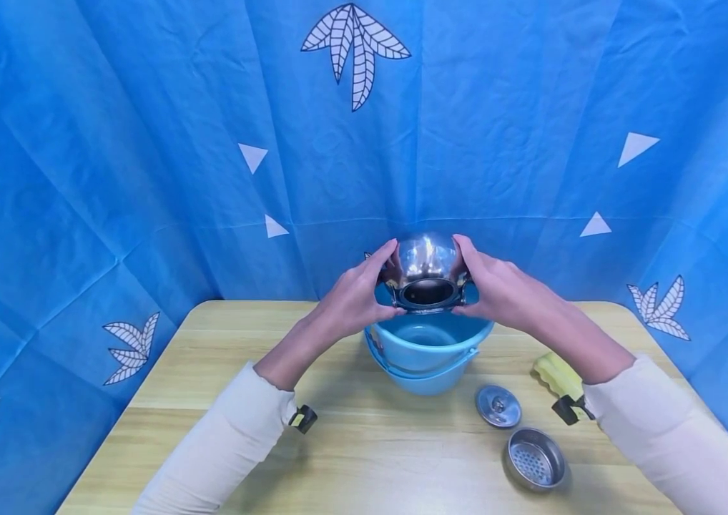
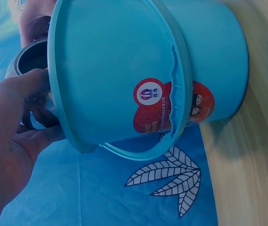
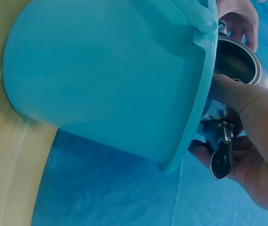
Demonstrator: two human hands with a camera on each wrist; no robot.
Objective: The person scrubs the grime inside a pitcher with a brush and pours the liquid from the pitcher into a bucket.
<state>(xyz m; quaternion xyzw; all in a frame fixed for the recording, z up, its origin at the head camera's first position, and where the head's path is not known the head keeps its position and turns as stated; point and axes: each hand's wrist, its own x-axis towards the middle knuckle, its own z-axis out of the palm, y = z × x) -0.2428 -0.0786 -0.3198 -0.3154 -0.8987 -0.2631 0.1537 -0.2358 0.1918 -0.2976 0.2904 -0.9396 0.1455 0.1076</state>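
A shiny steel teapot (image 1: 427,261) is tipped over the light blue bucket (image 1: 425,383), its round dark mouth turned down toward me. My left hand (image 1: 354,297) grips the teapot's left side, thumb near the rim. On the opposite side my right hand (image 1: 499,290) holds it with curled fingers. In the right wrist view a black handle part (image 3: 221,160) sticks out by the right fingers. Both wrist views show the teapot's dark opening just past the bucket's rim. The far side of the teapot is hidden in the wrist views.
On the wooden table (image 1: 351,458), right of the bucket, lie a small metal lid (image 1: 498,405) and a round strainer basket (image 1: 534,459) with a perforated bottom. A yellow sponge or cloth (image 1: 558,373) is partly covered by the right forearm. A blue curtain (image 1: 499,107) hangs behind.
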